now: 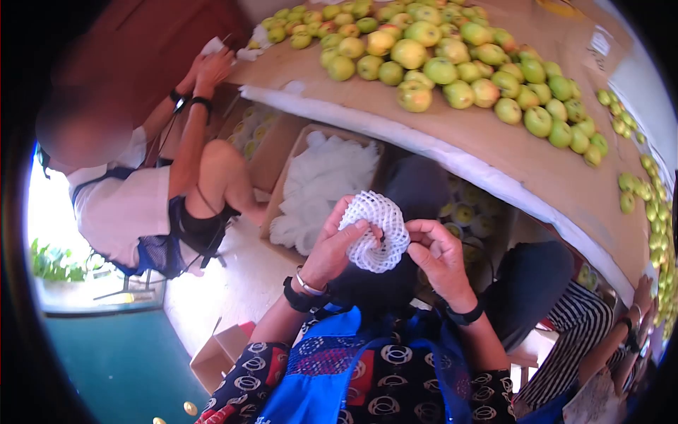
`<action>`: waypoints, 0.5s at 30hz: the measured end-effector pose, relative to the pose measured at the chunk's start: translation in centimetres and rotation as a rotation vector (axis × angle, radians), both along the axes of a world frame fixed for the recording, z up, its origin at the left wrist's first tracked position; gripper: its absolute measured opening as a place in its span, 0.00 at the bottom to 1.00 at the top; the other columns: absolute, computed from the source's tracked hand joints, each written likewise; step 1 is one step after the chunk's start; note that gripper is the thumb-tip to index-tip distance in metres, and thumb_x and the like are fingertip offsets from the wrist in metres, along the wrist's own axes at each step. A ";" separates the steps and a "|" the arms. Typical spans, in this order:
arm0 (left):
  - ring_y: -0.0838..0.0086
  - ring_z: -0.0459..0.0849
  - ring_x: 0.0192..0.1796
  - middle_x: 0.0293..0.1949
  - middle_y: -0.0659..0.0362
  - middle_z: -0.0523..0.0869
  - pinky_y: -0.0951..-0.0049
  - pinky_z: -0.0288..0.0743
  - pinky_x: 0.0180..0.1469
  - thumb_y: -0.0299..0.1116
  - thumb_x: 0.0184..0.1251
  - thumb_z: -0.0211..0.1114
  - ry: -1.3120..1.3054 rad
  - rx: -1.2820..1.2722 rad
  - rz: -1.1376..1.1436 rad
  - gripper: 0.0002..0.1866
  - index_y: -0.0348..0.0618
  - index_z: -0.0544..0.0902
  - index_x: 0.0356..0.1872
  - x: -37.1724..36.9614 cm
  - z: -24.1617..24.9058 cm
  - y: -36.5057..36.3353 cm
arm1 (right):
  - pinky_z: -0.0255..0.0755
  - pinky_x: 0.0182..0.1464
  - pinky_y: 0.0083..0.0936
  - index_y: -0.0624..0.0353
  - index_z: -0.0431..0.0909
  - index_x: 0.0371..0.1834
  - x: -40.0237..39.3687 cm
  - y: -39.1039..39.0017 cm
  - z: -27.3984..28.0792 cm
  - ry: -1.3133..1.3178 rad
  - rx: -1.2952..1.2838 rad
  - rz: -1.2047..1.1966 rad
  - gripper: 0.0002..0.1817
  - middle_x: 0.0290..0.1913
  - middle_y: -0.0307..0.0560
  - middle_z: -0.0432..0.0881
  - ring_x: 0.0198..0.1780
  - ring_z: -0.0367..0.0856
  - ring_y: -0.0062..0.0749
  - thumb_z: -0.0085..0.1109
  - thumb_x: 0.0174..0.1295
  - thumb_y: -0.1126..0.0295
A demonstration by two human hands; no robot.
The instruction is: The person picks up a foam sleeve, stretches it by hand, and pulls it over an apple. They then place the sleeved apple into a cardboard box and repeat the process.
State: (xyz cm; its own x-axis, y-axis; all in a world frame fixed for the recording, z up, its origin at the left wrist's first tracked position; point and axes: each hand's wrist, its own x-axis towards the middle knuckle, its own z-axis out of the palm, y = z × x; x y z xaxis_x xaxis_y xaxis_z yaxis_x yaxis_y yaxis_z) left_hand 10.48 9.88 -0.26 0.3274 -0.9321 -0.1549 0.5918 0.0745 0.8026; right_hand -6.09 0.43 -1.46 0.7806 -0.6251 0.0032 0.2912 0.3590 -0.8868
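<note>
A white foam net sleeve [376,232], ring-shaped with a hole in its middle, is between my two hands. My left hand [339,246] is wrapped round its left side, thumb on the front. At its right edge my right hand [439,258] has thumb and index finger pressed together on the mesh, the other fingers curled. Just beyond my hands, a cardboard box [280,174] holds a heap of white foam nets [326,184].
Many green-yellow fruits [459,93] lie on the cardboard-covered table [304,79]. Boxes of fruit [462,212] stand beneath it. One person [127,212] crouches at the left; another person's striped leg [575,332] is at the right. A small open carton [220,352] is at lower left.
</note>
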 end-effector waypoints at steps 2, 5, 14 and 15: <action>0.79 0.79 0.38 0.38 0.59 0.80 0.77 0.74 0.42 0.26 0.66 0.55 -0.023 0.027 -0.006 0.15 0.43 0.66 0.53 -1.8 1.0 -1.7 | 0.70 0.48 0.18 0.65 0.71 0.49 -1.5 -0.1 0.2 0.030 -0.059 -0.073 0.15 0.42 0.41 0.77 0.44 0.75 0.19 0.59 0.58 0.78; 0.81 0.77 0.43 0.41 0.62 0.79 0.79 0.72 0.47 0.24 0.65 0.56 -0.451 -0.041 -0.046 0.15 0.43 0.68 0.52 -3.0 -0.1 -3.3 | 0.69 0.49 0.19 0.65 0.70 0.50 -3.2 -0.8 0.5 0.048 -0.085 -0.141 0.18 0.43 0.42 0.77 0.45 0.75 0.20 0.61 0.55 0.77; 0.81 0.75 0.48 0.45 0.62 0.77 0.77 0.70 0.51 0.19 0.59 0.59 -0.379 -0.055 -0.062 0.14 0.41 0.70 0.45 -6.0 0.2 -5.9 | 0.70 0.45 0.16 0.63 0.72 0.45 -5.0 -1.5 -0.7 -0.073 0.044 -0.281 0.14 0.40 0.38 0.78 0.41 0.76 0.16 0.60 0.55 0.79; 0.80 0.75 0.47 0.44 0.61 0.77 0.77 0.70 0.52 0.18 0.58 0.59 -0.494 -0.068 0.055 0.14 0.41 0.69 0.43 -6.4 0.3 -6.3 | 0.70 0.45 0.16 0.63 0.72 0.45 -5.0 -1.6 -1.2 -0.079 0.042 -0.288 0.14 0.40 0.38 0.78 0.41 0.76 0.16 0.60 0.55 0.79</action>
State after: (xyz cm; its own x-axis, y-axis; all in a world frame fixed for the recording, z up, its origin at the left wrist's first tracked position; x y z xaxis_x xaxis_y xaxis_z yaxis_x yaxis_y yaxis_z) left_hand 4.09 3.60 0.04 0.3949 -0.9142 0.0916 0.1363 0.1569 0.9782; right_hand -11.04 -1.21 -2.71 0.5693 -0.8217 0.0262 0.4537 0.2874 -0.8436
